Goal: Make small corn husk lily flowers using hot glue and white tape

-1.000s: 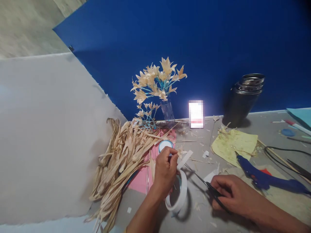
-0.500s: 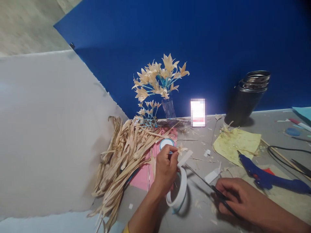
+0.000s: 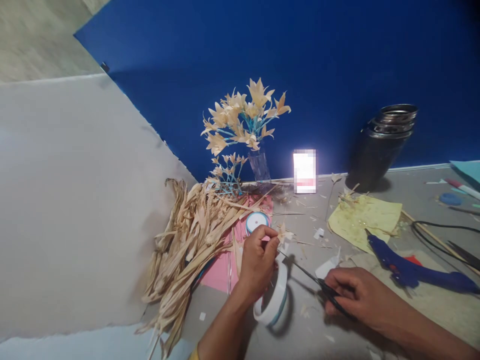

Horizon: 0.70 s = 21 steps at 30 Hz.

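My left hand (image 3: 259, 262) is closed in a pinch, with a small pale dried-husk flower (image 3: 285, 234) at its fingertips. Whatever sits deeper in the pinch is hidden by the fingers. A roll of white tape (image 3: 275, 305) shows just below and beside that hand, partly covered by it. My right hand (image 3: 354, 297) grips a pair of dark scissors (image 3: 305, 272), whose blades point up and left, their tip close to my left fingers. Behind my left hand lies a white spool with a blue rim (image 3: 257, 221).
A pile of dried corn husks (image 3: 191, 245) lies left on pink paper (image 3: 217, 272). Husk flowers (image 3: 240, 117) stand in a clear vase (image 3: 259, 167). At right are a blue glue gun (image 3: 416, 267), yellow paper (image 3: 375, 217) and an open dark flask (image 3: 378, 150). Scraps litter the table.
The scissors have moved left and slightly up, bringing their tip to my left fingers. My left hand has shifted slightly right with the flower. The white strip by it shows less.
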Each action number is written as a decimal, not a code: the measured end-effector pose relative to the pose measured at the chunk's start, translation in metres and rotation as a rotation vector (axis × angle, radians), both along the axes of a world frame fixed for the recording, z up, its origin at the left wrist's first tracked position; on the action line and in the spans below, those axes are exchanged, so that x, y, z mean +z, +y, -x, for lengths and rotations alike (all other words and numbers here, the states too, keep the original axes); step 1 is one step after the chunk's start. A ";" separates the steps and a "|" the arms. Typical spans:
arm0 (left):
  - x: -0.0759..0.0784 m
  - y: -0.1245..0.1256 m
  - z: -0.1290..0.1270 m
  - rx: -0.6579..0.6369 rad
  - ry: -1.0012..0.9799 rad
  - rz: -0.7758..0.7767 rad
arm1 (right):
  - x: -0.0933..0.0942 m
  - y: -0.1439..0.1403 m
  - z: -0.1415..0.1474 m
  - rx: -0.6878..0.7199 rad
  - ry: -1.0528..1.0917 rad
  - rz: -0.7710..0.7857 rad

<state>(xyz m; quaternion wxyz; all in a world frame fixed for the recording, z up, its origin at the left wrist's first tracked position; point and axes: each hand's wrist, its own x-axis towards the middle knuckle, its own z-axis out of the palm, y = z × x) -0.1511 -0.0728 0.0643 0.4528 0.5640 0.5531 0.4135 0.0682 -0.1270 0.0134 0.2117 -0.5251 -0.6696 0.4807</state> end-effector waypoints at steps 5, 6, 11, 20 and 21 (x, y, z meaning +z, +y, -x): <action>-0.005 -0.001 0.012 0.000 0.058 -0.023 | -0.009 -0.006 0.001 -0.039 -0.270 -0.312; -0.005 -0.001 0.016 -0.004 0.071 -0.018 | -0.013 -0.008 0.002 -0.039 -0.315 -0.380; -0.006 -0.005 0.030 -0.014 0.118 -0.004 | -0.029 -0.015 0.006 -0.006 -0.393 -0.576; -0.004 -0.009 0.033 0.040 0.271 -0.116 | -0.037 -0.022 0.014 -0.094 -0.336 -0.619; -0.003 -0.009 0.033 0.042 0.266 -0.114 | -0.038 -0.023 0.014 -0.107 -0.334 -0.638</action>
